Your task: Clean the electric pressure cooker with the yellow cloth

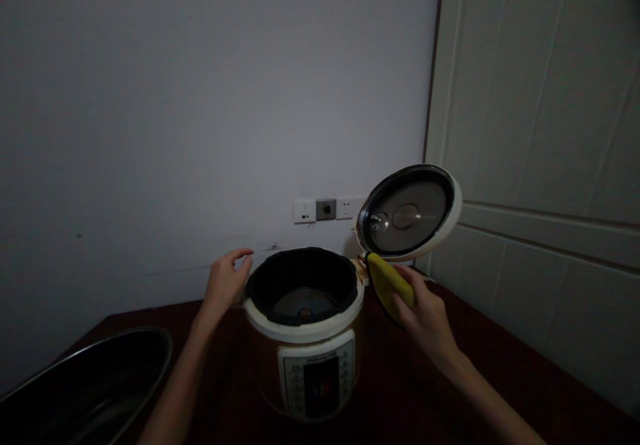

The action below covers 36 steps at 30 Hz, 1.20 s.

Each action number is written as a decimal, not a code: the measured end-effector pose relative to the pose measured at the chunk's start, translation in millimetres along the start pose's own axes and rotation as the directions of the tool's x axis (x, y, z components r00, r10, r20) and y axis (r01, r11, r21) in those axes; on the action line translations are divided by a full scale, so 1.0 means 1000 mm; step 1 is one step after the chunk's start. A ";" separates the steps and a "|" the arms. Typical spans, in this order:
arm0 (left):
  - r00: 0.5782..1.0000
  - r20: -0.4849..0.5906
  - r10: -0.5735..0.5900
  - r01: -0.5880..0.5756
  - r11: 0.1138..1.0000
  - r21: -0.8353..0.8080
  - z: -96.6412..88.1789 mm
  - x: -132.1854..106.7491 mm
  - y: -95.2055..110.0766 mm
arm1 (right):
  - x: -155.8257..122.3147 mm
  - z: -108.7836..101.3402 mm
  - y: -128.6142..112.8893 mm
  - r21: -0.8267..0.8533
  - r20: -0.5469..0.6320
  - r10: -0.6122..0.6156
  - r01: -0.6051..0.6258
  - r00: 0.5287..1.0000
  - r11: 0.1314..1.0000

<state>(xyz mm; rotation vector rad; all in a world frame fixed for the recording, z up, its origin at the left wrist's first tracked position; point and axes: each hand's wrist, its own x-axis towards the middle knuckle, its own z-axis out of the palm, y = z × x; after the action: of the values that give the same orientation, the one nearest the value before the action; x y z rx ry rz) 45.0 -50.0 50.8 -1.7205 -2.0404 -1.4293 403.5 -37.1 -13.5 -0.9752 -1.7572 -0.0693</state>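
An electric pressure cooker (300, 331) with a white rim and a front control panel stands in the middle, its dark inside exposed. Its round lid (413, 215) is swung up at the right, with the inner metal face toward me. My right hand (425, 311) grips a yellow cloth (387, 285) with a dark edge, close to the hinge below the lid. At the cooker's left rim is my left hand (230, 275), thumb and forefinger apart and nothing seen between them. Whether its other fingers touch the cooker's side is hidden.
A large dark basin (167, 345) with a shiny rim is at the lower left. The dark red table (480, 365) meets a pale wall with sockets (326, 209) behind the cooker. A white panelled door (540, 131) stands at the right.
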 end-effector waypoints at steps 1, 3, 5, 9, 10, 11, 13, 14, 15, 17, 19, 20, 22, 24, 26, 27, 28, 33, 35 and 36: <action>1.000 0.008 -0.018 0.018 1.000 -0.001 0.001 -0.001 -0.005 | 0.003 0.002 -0.001 -0.012 0.010 -0.040 0.040 0.999 0.999; 0.999 0.019 -0.043 0.043 0.999 0.005 0.003 -0.001 -0.015 | 0.009 0.006 -0.001 -0.031 0.032 -0.116 0.117 0.993 0.993; 0.998 0.022 -0.059 0.059 0.998 0.020 0.007 -0.001 -0.026 | 0.013 0.010 0.000 -0.042 0.070 -0.168 0.171 0.983 0.984; 0.996 0.034 -0.087 0.086 0.996 0.014 0.015 0.001 -0.045 | 0.016 0.018 0.004 -0.038 0.127 -0.190 0.196 0.974 0.980; 0.994 0.045 -0.099 0.099 0.995 0.009 0.016 0.002 -0.048 | 0.017 0.020 0.006 -0.037 0.131 -0.191 0.197 0.973 0.980; 0.992 0.056 -0.110 0.110 0.994 0.001 0.017 0.003 -0.050 | 0.017 0.021 0.007 -0.036 0.133 -0.195 0.201 0.972 0.979; 0.989 0.087 -0.117 0.119 0.993 -0.019 0.017 0.004 -0.053 | 0.017 0.023 0.011 -0.028 0.140 -0.210 0.216 0.968 0.976; 0.988 0.112 -0.108 0.112 0.993 -0.029 0.017 0.004 -0.053 | 0.017 0.024 0.013 -0.020 0.150 -0.223 0.228 0.963 0.973; 0.985 0.144 -0.096 0.101 0.994 -0.031 0.017 0.004 -0.054 | 0.016 0.025 0.015 -0.010 0.163 -0.239 0.244 0.957 0.970; 0.974 0.213 -0.081 0.084 0.996 -0.004 0.016 0.002 -0.055 | 0.012 0.026 0.017 0.010 0.190 -0.268 0.271 0.944 0.963; 0.965 0.251 -0.078 0.071 0.997 0.037 0.016 0.000 -0.055 | 0.007 0.027 0.018 0.020 0.215 -0.277 0.279 0.937 0.960; 0.964 0.253 -0.079 0.067 0.996 0.053 0.016 -0.001 -0.056 | 0.004 0.026 0.017 0.019 0.228 -0.270 0.273 0.935 0.962; 0.968 0.236 -0.083 0.068 0.995 0.070 0.018 -0.003 -0.056 | -0.002 0.024 0.013 0.023 0.245 -0.269 0.272 0.931 0.962; 0.971 0.220 -0.095 0.079 0.994 0.081 0.019 -0.003 -0.055 | -0.008 0.021 0.008 0.033 0.240 -0.290 0.291 0.927 0.956; 0.971 0.211 -0.113 0.097 0.992 0.086 0.021 -0.003 -0.054 | -0.014 0.018 0.002 0.027 0.223 -0.312 0.314 0.924 0.949; 0.971 0.208 -0.121 0.106 0.991 0.085 0.022 -0.003 -0.054 | -0.017 0.017 -0.002 0.013 0.219 -0.320 0.326 0.922 0.945; 0.970 0.207 -0.129 0.113 0.990 0.084 0.023 -0.003 -0.054 | -0.020 0.015 -0.005 -0.007 0.224 -0.327 0.337 0.918 0.942; 0.969 0.199 -0.149 0.136 0.988 0.073 0.025 -0.004 -0.055 | -0.035 0.011 -0.026 -0.132 0.282 -0.393 0.441 0.875 0.888; 0.967 0.201 -0.158 0.146 0.987 0.072 0.025 -0.004 -0.055 | -0.043 0.011 -0.036 -0.176 0.281 -0.422 0.479 0.862 0.860; 0.966 0.201 -0.162 0.151 0.986 0.072 0.025 -0.005 -0.055 | -0.047 0.012 -0.041 -0.195 0.285 -0.436 0.497 0.854 0.846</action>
<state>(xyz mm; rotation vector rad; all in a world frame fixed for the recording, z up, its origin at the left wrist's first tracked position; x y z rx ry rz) 13.5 -31.1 3.0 -1.7882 -2.3478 -1.2649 372.2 -85.5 -40.2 -0.7305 -2.2171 -0.5364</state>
